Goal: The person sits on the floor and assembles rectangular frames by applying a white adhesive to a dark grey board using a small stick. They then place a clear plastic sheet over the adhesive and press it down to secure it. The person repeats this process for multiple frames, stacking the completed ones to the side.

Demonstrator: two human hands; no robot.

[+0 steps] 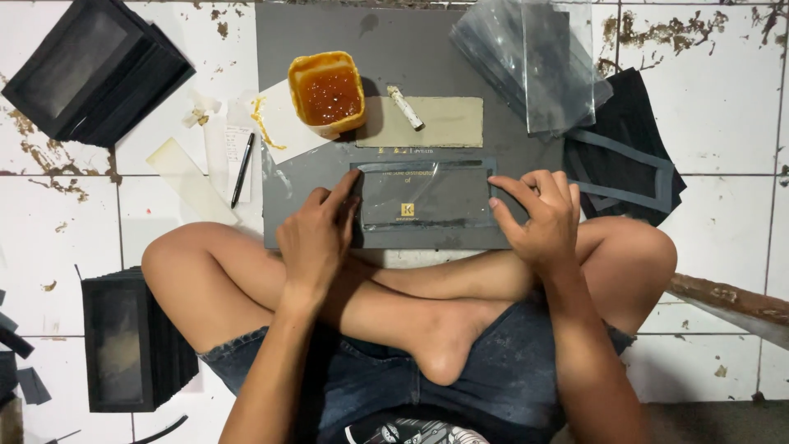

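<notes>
Grey board [288,222], clear sheet [423,193] between both hands' fingers [345,187]

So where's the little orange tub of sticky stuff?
The orange tub sits on the far left part of the grey board, beyond the left hand, with a small white stick just to its right.

I see a flat dark frame piece [424,194] with a clear film window lying at the middle of the frame, a little above centre, on a grey board. It is a long rectangle set level, its long sides running left to right. The film shines with pale glare and a small yellow square mark shows through it. Its left short end lies under fingertips, and its right short end is also touched.
</notes>
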